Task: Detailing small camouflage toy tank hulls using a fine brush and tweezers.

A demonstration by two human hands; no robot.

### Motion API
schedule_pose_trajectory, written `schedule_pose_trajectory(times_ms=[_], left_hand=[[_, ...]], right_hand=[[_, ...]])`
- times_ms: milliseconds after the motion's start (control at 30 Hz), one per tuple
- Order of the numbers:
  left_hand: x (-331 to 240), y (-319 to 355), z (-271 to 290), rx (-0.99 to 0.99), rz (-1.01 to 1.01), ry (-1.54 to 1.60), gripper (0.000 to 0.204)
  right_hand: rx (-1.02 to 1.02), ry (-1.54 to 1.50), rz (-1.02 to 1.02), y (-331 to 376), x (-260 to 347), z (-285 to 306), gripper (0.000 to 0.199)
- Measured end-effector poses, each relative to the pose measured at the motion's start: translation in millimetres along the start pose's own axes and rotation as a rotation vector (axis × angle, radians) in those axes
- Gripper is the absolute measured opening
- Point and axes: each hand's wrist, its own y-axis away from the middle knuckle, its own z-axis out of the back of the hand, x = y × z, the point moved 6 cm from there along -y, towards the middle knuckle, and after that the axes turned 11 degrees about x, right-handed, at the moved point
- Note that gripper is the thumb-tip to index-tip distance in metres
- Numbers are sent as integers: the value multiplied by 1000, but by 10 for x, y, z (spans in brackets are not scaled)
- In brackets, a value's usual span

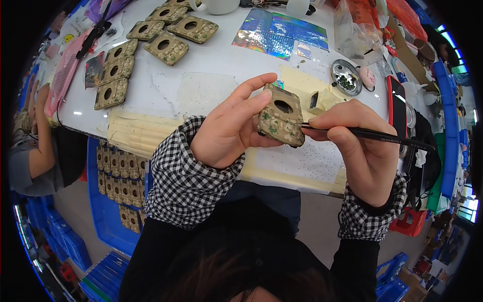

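Note:
My left hand [226, 121] grips a camouflage-patterned housing [275, 123] with a round hole, held tilted above the table. Black tweezers [372, 134] are pinched in my right hand [365, 146], their tips touching or very close to the housing's right edge. Whether the tips hold anything is too small to tell. Beyond my right hand sits a round metal dish [353, 70] containing small dark green bits. Below the housing, a white sheet [297, 163] sprinkled with tiny dark specks lies on the table, bordered by yellowish tape.
Several matching camouflage housings [163, 48] lie at the back left of the white table [151, 90]. A blue bin [108, 221] holding more stands below its left edge. Shiny holographic film [279, 32] lies at the back, a red-edged phone [397, 103] on the right. Another person's arm [43, 131] shows far left.

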Motion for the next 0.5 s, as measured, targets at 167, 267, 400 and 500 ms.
schedule_pose_trajectory(times_ms=[167,267,400,500], left_hand=[[2,-3,-4,-3,0,3,53],[4,-1,10,-3,-1,-3,53],[1,4,14,-4,-6,-7,53],[10,-3,14,0,-4,-9,53]], right_hand=[[5,6,-10,5,0,2,20],[8,10,-8,-5,15,0,19],[8,22,-4,-15,23,-4,19],[3,16,-7,-7,14,-5,19]])
